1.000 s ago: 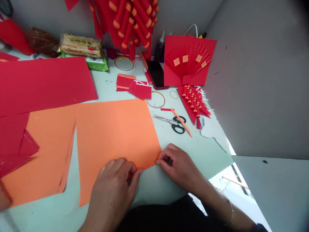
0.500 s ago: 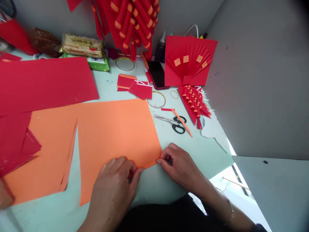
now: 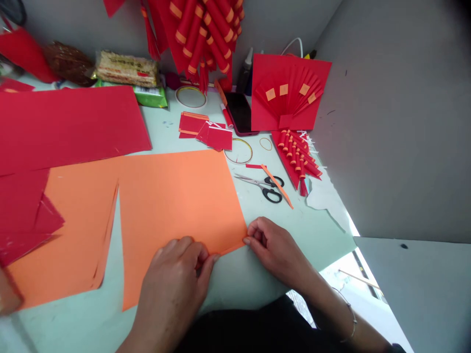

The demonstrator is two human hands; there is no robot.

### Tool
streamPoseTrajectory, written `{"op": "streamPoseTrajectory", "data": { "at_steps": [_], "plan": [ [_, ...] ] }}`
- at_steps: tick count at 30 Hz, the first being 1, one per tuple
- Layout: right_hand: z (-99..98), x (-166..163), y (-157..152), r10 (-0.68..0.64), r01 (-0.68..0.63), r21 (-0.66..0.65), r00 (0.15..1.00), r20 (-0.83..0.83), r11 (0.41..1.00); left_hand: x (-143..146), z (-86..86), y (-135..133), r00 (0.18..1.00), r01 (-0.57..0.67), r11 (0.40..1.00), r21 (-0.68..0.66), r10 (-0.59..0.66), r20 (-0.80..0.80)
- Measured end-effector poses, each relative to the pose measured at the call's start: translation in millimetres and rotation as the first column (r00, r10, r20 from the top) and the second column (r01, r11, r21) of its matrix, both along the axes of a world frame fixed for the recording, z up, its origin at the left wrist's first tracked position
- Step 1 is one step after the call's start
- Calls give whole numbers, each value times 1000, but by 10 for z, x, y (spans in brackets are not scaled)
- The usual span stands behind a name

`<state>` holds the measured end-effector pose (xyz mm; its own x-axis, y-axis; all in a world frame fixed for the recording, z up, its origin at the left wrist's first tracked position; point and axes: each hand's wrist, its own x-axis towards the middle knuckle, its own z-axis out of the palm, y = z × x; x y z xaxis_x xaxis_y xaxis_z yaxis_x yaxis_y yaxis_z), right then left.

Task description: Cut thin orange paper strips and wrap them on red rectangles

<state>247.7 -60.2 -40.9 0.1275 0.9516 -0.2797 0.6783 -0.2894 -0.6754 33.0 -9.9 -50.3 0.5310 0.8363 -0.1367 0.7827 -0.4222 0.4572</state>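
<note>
A large orange paper sheet [image 3: 180, 196] lies flat before me, with a narrow fold along its near edge. My left hand [image 3: 180, 269] is closed on that folded edge, thumb and forefinger pinching it near the middle. At the sheet's near right corner, my right hand [image 3: 270, 247] pinches the end of the fold between thumb and curled fingers. Black-handled scissors [image 3: 263, 185] rest just beyond my right hand, an orange paper strip [image 3: 277, 187] lying across their handles. More orange paper [image 3: 73, 230] sits to the left, partly under red sheets [image 3: 22, 211].
Rolls of tape [image 3: 191, 97], small red cards [image 3: 220, 137] and a phone [image 3: 241, 113] lie farther back. A red fan card [image 3: 290, 93] leans at the back right above a paper firecracker piece [image 3: 296, 157]. Wrapped food [image 3: 127, 68] stands along the grey partition.
My right hand has slid slightly right along the fold to the sheet's corner. The left hand stays on the edge, almost unmoved.
</note>
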Motion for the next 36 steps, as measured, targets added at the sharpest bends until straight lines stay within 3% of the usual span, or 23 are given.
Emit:
{"op": "streamPoseTrajectory", "data": {
  "at_steps": [3, 7, 12, 14, 21, 36],
  "plan": [
    [-75, -24, -73, 96, -107, 134, 992, 81, 985, -2, 1, 5, 1000, -9, 1000, -1, 9, -1],
    [-194, -53, -174, 244, -308, 261, 937, 250, 915, -7, 0, 5, 1000, -13, 1000, -7, 13, -18],
    [-236, -20, -195, 382, -557, 396, 813, 438, 730, -12, 1, 0, 1000, -5, 1000, -21, 5, -13],
    [-236, -7, -190, 381, -583, 422, 795, 472, 694, -24, 1, 2, 1000, 1, 1000, -23, -1, -2],
    [-269, -7, -223, 370, -582, 412, 791, 487, 701, -145, 4, 17, 996, 65, 997, -52, -62, 62],
    [-273, -31, -258, 354, -566, 380, 792, 497, 732, -356, -10, 15, 995, 52, 994, -91, -44, 88]
  ]
}}
